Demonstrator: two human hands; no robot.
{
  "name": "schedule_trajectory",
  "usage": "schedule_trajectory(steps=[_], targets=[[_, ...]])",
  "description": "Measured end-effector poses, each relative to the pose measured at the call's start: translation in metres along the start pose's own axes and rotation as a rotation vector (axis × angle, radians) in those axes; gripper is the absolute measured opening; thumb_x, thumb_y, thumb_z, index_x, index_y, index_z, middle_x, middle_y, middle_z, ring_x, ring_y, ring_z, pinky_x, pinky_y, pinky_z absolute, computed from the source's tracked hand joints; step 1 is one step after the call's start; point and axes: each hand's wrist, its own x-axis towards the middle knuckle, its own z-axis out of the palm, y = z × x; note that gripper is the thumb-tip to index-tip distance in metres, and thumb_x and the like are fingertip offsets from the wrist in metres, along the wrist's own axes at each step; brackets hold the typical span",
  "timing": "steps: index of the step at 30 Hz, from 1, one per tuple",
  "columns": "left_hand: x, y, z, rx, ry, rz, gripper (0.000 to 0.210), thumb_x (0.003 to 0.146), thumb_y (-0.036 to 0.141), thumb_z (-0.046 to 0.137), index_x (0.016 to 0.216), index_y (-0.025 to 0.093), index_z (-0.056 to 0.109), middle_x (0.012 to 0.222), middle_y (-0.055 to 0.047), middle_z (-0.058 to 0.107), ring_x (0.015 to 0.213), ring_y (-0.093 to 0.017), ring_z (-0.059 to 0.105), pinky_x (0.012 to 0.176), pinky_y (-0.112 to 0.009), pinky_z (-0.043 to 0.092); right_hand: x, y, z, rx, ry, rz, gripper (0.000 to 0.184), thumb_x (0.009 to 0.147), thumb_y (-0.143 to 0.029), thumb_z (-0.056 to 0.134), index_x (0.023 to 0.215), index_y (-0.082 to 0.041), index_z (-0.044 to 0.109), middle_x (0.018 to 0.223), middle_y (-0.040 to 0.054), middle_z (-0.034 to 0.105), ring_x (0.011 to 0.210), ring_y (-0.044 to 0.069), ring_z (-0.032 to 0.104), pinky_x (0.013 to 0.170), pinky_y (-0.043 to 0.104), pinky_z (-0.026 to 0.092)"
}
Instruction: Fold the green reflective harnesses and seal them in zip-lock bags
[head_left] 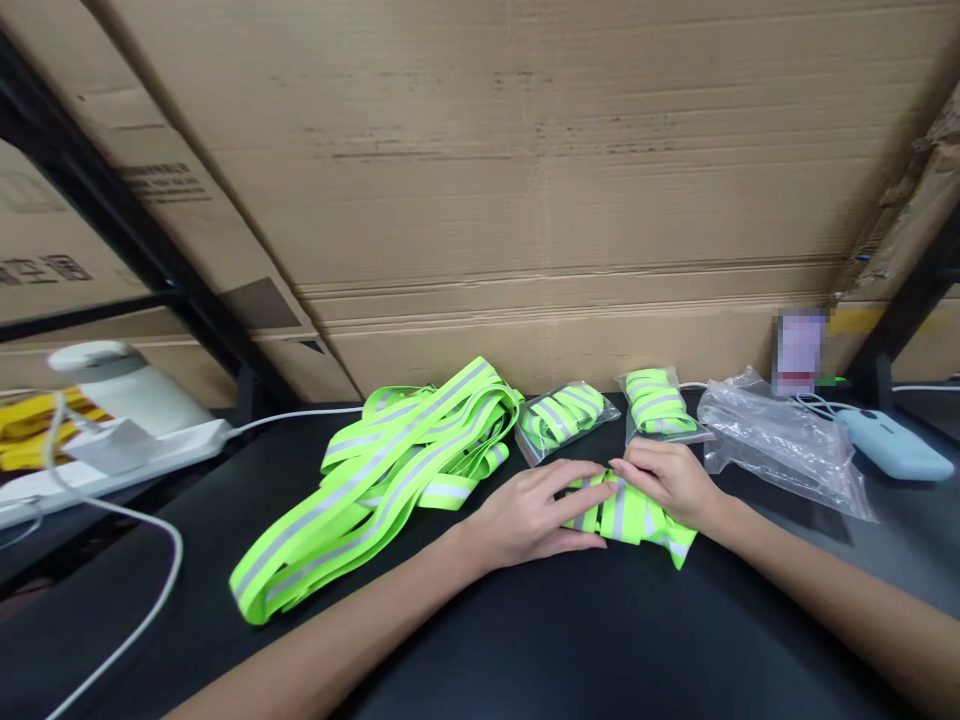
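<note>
Both hands are on a folded neon-yellow reflective strap with silver stripes, low in the middle of the head view. From the left, my left hand lays its fingers over the strap's left end, gripping it. My right hand pinches the upper right part, thumb pointing left; a loose pointed end sticks out below it. Left of my hands lies a loose pile of the same reflective straps. Just beyond are two clear bags with folded straps inside, a left bag and a right bag.
Crumpled clear plastic bags lie right of my hands, beside a light-blue device with a cord. A white power strip, cable and white bottle stand left. Cardboard walls off the back of the black table.
</note>
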Motion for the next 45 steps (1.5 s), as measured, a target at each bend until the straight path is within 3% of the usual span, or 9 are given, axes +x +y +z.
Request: schedule_trajectory(steps=[4,12,18,21,25,28,38,42,45], targets=[[0.002,0.003,-0.002,0.124,-0.057,0.076,0.030,0.103,0.044,0.057,0.122,0.022,0.064,0.119,-0.009,0.073,0.088,-0.018,0.073,0.074,-0.027,0.061,-0.002,0.005,0.006,-0.004,-0.001,0.047,0.059,0.110,-0.044,0.035,0.065,-0.018,0.061,0.067,0.0026,0.056,0.057,0.014,0.053,0.057,0.028,0.037],[0.000,-0.001,0.002,-0.007,-0.116,0.015,0.024,0.102,0.027,0.055,0.124,0.022,0.063,0.117,-0.008,0.073,0.100,-0.022,0.070,0.084,-0.031,0.059,0.003,-0.006,-0.006,0.063,-0.002,0.147,0.050,0.111,-0.039,0.038,0.079,-0.019,0.071,0.060,-0.0017,0.064,0.054,0.012,0.059,0.056,0.023,0.042],[-0.004,0.000,0.002,-0.066,-0.081,-0.042,0.027,0.101,0.027,0.057,0.126,0.021,0.064,0.117,-0.009,0.073,0.100,-0.020,0.072,0.084,-0.029,0.059,0.002,-0.005,-0.062,-0.070,0.079,0.138,0.048,0.105,-0.041,0.045,0.067,-0.020,0.066,0.061,0.0019,0.062,0.057,0.015,0.055,0.059,0.029,0.038],[-0.005,0.001,0.003,-0.080,-0.050,-0.064,0.026,0.100,0.028,0.059,0.125,0.021,0.065,0.117,-0.008,0.074,0.100,-0.020,0.072,0.084,-0.029,0.059,-0.005,0.006,-0.097,-0.386,0.142,0.218,0.037,0.097,-0.052,0.057,0.081,-0.023,0.073,0.073,0.0027,0.071,0.062,0.017,0.061,0.061,0.030,0.040],[-0.005,0.001,0.004,-0.087,-0.036,-0.068,0.026,0.100,0.028,0.058,0.124,0.021,0.066,0.117,-0.008,0.074,0.099,-0.019,0.073,0.082,-0.029,0.060,-0.018,0.029,-0.125,-0.648,-0.117,0.489,0.054,0.071,-0.070,0.075,0.103,-0.026,0.075,0.095,0.0072,0.075,0.078,0.029,0.069,0.059,0.032,0.040],[-0.004,0.001,0.005,-0.089,-0.028,-0.069,0.026,0.101,0.028,0.058,0.124,0.020,0.066,0.117,-0.007,0.074,0.100,-0.019,0.073,0.083,-0.029,0.060,-0.022,0.041,-0.132,-0.686,-0.264,0.634,0.050,0.077,-0.058,0.070,0.114,-0.024,0.073,0.087,0.0064,0.074,0.072,0.028,0.069,0.056,0.032,0.038],[-0.003,0.002,0.004,-0.091,-0.016,-0.064,0.025,0.102,0.029,0.057,0.123,0.020,0.066,0.117,-0.006,0.075,0.099,-0.019,0.073,0.082,-0.029,0.060,-0.020,0.038,-0.124,-0.720,-0.274,0.666,0.036,0.075,-0.052,0.071,0.099,-0.026,0.079,0.087,0.0072,0.076,0.076,0.030,0.070,0.057,0.032,0.037],[-0.004,0.002,0.006,-0.091,-0.015,-0.067,0.025,0.101,0.030,0.058,0.123,0.021,0.066,0.117,-0.006,0.074,0.099,-0.019,0.073,0.083,-0.029,0.060,-0.016,0.031,-0.126,-0.697,-0.152,0.678,0.029,0.078,-0.045,0.065,0.093,-0.025,0.079,0.077,0.0052,0.072,0.067,0.025,0.066,0.055,0.030,0.035],[-0.004,0.002,0.007,-0.095,-0.028,-0.069,0.026,0.102,0.031,0.057,0.123,0.021,0.067,0.117,-0.007,0.074,0.100,-0.018,0.073,0.084,-0.028,0.060,-0.012,0.018,-0.129,-0.625,0.167,0.664,0.034,0.080,-0.054,0.062,0.088,-0.024,0.076,0.062,0.0012,0.059,0.055,0.020,0.055,0.052,0.029,0.033]])
